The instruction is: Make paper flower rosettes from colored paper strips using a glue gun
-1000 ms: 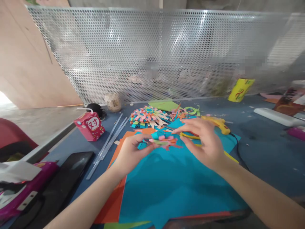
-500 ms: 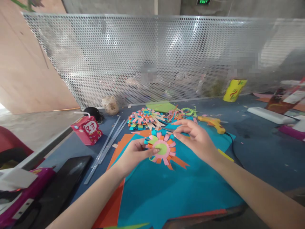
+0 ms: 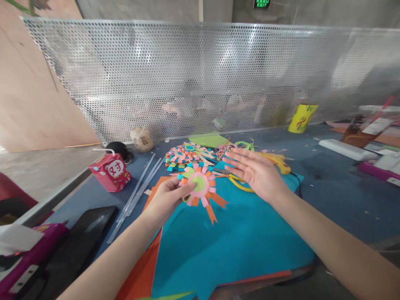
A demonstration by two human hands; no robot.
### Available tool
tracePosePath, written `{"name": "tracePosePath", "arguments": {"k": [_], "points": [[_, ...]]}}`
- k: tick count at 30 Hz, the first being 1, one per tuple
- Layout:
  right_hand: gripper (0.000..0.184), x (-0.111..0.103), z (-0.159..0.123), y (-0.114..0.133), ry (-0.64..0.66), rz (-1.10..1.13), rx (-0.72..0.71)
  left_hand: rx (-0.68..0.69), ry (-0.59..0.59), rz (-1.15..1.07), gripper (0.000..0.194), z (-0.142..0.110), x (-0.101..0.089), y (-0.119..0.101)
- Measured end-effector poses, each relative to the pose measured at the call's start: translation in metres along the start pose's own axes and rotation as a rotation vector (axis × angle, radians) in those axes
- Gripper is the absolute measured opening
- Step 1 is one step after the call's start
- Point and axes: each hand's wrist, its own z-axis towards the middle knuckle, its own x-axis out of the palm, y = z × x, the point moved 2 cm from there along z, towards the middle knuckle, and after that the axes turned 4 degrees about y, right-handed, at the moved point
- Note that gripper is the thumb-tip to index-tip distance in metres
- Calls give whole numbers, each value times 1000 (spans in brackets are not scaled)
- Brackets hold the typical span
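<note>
My left hand [image 3: 171,191] pinches a paper rosette [image 3: 203,183] by its left side, thumb on the green centre. The rosette has a pink ring, fringed petals in pink, orange and blue, and two orange tails hanging down. It is held over blue paper sheets [image 3: 237,237]. To its right, my right hand [image 3: 253,171] is open, fingers outstretched and apart from the rosette. Scissors with yellow handles [image 3: 239,183] lie beneath that hand, partly covered. Behind the hands sits a pile of finished-looking rosettes [image 3: 189,154].
A yellow glue gun [image 3: 279,161] with a black cable lies right of centre. At left are clear glue sticks [image 3: 137,191], a pink drink carton [image 3: 111,171] and a black phone [image 3: 90,225]. A perforated metal screen [image 3: 175,75] backs the table, with a yellow can [image 3: 302,118] before it.
My right hand has come away from the rosette's edge and its fingers have straightened. The rosette has turned in my left hand so its tails hang lower. The yellow scissor handles now show.
</note>
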Motion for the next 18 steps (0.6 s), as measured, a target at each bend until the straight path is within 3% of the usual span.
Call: {"name": "tracePosePath", "arguments": {"k": [4, 8, 9, 11, 14, 16, 18], "points": [[23, 2, 0, 1, 22, 86, 28, 151, -159, 146, 25, 1, -9, -10], [31, 4, 0, 0, 63, 131, 83, 566, -370, 784, 15, -5, -18, -22], [31, 4, 0, 0, 71, 146, 95, 669, -349, 967, 13, -7, -16, -24], [30, 5, 1, 0, 94, 168, 113, 800, -191, 1247, 18, -11, -10, -24], [30, 6, 1, 3, 139, 167, 101, 809, 76, 1352, 34, -17, -1, -20], [31, 8, -1, 3, 175, 164, 94, 829, 107, 1293, 36, -21, 5, -18], [33, 12, -4, 2, 239, 176, 111, 906, 18, 1232, 32, -24, 11, -17]]}}
